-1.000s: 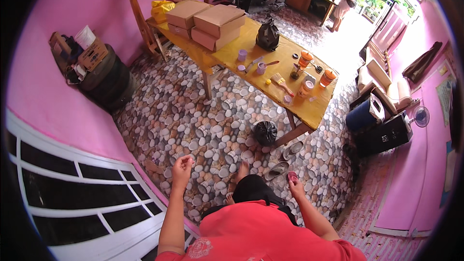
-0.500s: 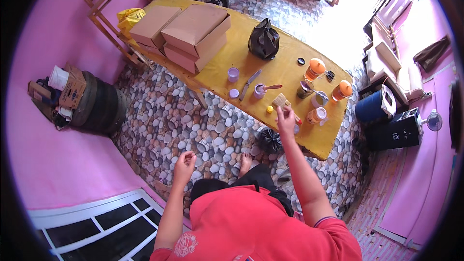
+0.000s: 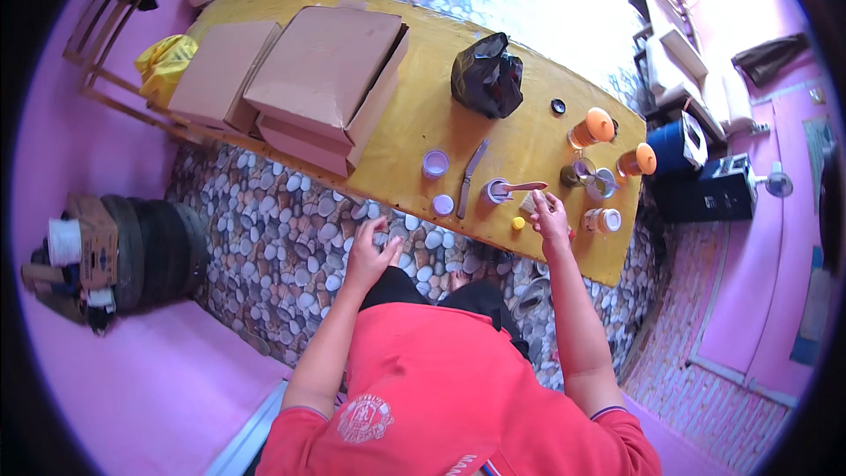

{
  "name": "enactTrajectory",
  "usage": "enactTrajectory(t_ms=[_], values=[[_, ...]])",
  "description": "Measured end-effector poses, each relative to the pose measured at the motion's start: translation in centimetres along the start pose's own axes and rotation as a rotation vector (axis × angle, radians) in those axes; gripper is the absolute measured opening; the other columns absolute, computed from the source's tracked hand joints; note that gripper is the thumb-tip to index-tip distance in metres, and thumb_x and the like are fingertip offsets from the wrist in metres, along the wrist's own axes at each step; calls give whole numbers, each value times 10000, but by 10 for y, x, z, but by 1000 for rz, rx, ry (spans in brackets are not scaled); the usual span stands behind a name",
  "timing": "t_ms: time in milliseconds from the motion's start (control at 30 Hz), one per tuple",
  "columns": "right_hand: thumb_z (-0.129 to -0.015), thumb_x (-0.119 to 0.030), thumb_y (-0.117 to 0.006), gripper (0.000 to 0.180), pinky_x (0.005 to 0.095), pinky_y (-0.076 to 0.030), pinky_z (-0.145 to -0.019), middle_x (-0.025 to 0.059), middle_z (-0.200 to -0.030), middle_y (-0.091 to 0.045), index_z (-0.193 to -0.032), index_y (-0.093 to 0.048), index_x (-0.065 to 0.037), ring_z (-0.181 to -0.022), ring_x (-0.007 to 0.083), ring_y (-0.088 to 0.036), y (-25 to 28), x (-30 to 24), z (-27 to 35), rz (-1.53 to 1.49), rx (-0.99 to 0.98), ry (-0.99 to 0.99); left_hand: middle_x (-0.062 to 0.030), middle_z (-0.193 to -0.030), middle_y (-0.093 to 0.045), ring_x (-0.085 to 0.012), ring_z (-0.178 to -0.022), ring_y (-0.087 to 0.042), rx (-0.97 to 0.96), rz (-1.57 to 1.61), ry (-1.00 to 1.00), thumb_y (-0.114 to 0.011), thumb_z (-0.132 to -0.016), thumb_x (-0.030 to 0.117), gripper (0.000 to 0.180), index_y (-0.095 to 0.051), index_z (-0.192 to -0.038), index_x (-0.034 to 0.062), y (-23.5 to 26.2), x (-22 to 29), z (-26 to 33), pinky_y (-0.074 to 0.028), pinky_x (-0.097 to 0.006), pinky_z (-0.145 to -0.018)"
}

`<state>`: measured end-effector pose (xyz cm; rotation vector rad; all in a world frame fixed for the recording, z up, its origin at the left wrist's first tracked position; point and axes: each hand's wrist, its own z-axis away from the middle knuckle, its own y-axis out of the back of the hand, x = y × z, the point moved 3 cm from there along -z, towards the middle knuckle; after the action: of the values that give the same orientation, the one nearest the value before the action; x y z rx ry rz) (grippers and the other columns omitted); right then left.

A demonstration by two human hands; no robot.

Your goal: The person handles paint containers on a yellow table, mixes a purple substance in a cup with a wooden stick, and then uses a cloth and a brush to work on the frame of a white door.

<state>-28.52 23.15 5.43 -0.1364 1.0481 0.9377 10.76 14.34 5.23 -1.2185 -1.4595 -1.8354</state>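
Observation:
My left hand hovers over the floor just short of the table, fingers loosely curled and apart, nothing in them. At the table's near edge my right hand has its fingertips drawn together. A flat brush shows partly behind those fingers; whether they grip it is hidden. To their left stands a small tub of light purple paint, with a red-handled brush resting in it. A yellow cap, a long knife-like blade, a purple cup and a pale round lid lie nearby.
Right of my hand are a jar, a dark-filled cup, a can and two orange-lidded containers. Farther back sits a black plastic bag. Cardboard boxes cover the left side. Stacked tires stand by the wall.
The view has shifted closer to the table. My left hand has risen toward the table edge and its fingers have spread more. My right hand stays by the flat brush.

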Motion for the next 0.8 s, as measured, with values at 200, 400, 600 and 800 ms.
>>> enactTrajectory(t_ms=[200,400,600,800], values=[[-867,-134,-713,600,281,-522,-750,54,-956,-608,-1383,-455,30,-785,144,-600,-6,51,10,19,133,224,-173,-1261,-589,-339,-1210,-544,-128,-200,-324,-825,-781,266,739,-476,-1371,-9,-15,4,-101,-413,-438,-1062],[-827,-189,-765,487,376,-489,-885,130,-1072,-499,-1187,-487,-15,-929,246,-564,-50,11,63,478,260,529,-164,-1317,-535,-344,-1243,-493,-208,-246,-338,-816,-774,329,870,-379,-1459,16,-38,-13,-142,-358,-457,-1094],[-830,-208,-795,498,347,-500,-840,115,-1051,-490,-1147,-471,-2,-882,219,-564,-58,1,62,532,452,628,-172,-1303,-539,-347,-1237,-496,-192,-227,-298,-822,-775,301,859,-384,-1456,14,-36,-16,-139,-368,-463,-1084],[-863,-278,-820,759,231,-482,-670,14,-906,-569,-1405,-399,45,-753,57,-553,-36,20,7,-150,312,197,-167,-1243,-554,-334,-1181,-524,-121,-172,-289,-812,-781,247,801,-412,-1431,2,-29,-23,-126,-406,-449,-1050]])
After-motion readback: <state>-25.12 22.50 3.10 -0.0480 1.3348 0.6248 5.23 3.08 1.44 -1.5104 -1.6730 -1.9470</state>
